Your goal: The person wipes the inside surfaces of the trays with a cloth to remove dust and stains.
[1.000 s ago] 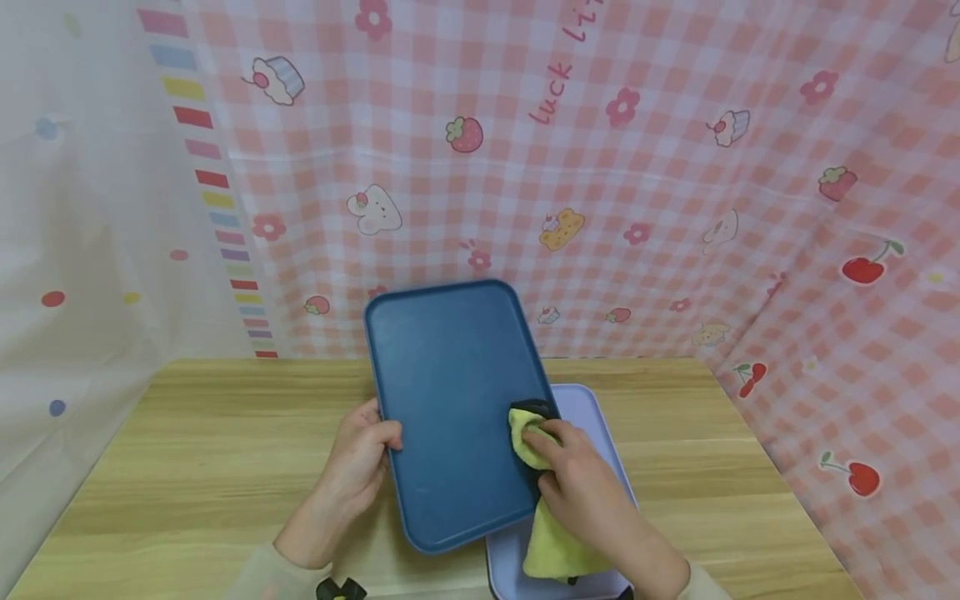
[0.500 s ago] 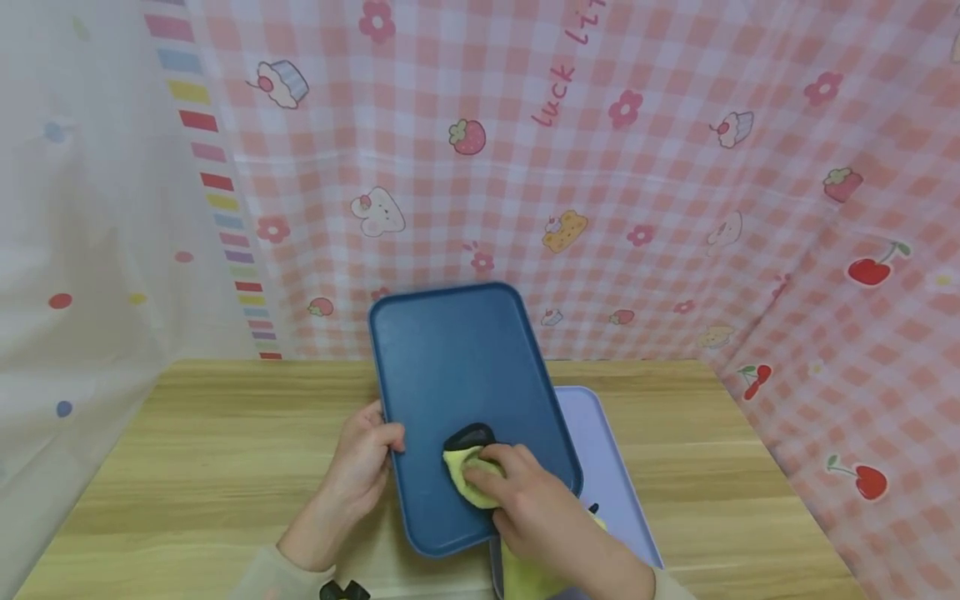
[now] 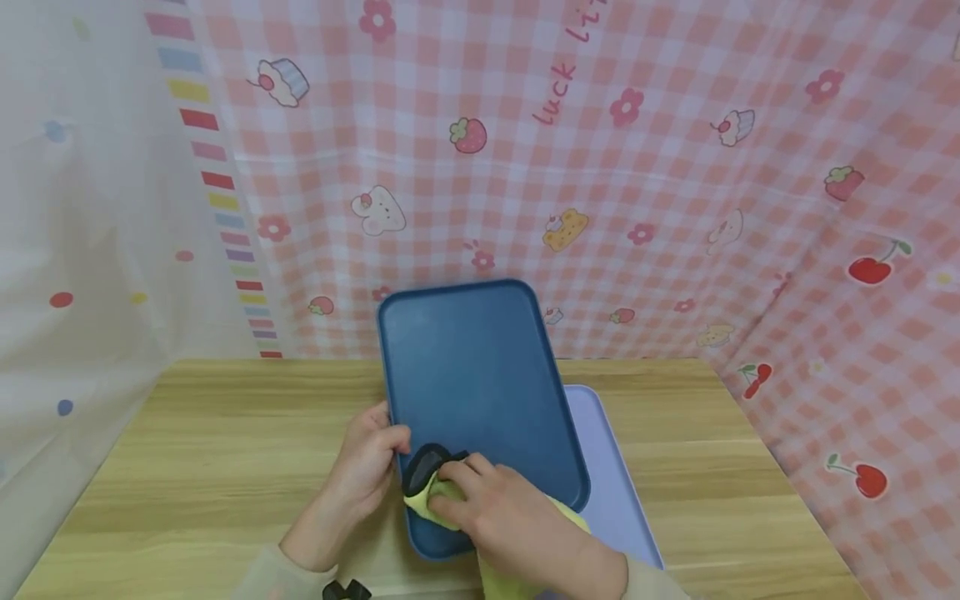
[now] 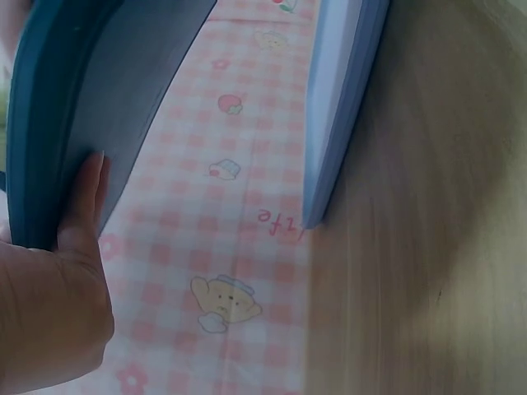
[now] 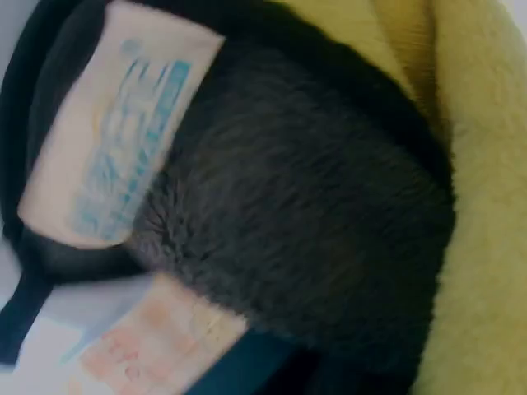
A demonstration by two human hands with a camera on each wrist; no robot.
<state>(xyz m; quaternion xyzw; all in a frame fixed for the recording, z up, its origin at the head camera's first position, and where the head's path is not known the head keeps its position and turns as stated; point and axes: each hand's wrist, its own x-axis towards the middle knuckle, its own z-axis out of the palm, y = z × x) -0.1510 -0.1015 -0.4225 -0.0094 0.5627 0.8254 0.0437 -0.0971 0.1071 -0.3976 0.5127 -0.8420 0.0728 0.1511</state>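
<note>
In the head view my left hand (image 3: 363, 467) grips the left edge of a dark blue tray (image 3: 480, 375), its thumb over the rim. The tray is lifted and tilted, its inner face toward me. My right hand (image 3: 517, 521) pinches a bunched yellow cloth (image 3: 501, 581) with a dark side, pressed on the tray's lower left corner. The right wrist view is filled by the cloth's yellow pile (image 5: 486, 214), its dark fuzzy side and a white label (image 5: 123, 132). From the left wrist, fingers (image 4: 82, 197) show against the tray's underside.
A lavender tray (image 3: 613, 492) lies on the wooden table (image 3: 202, 467), partly behind the blue tray. A small black object (image 3: 347, 590) sits at the front edge. Pink checked curtain (image 3: 480, 192) hangs behind and at right; a white one hangs at left.
My right hand has wiped the cloth leftward across the blue tray, from its right edge to the lower left corner. The tray has shifted slightly right; my left hand keeps its grip.
</note>
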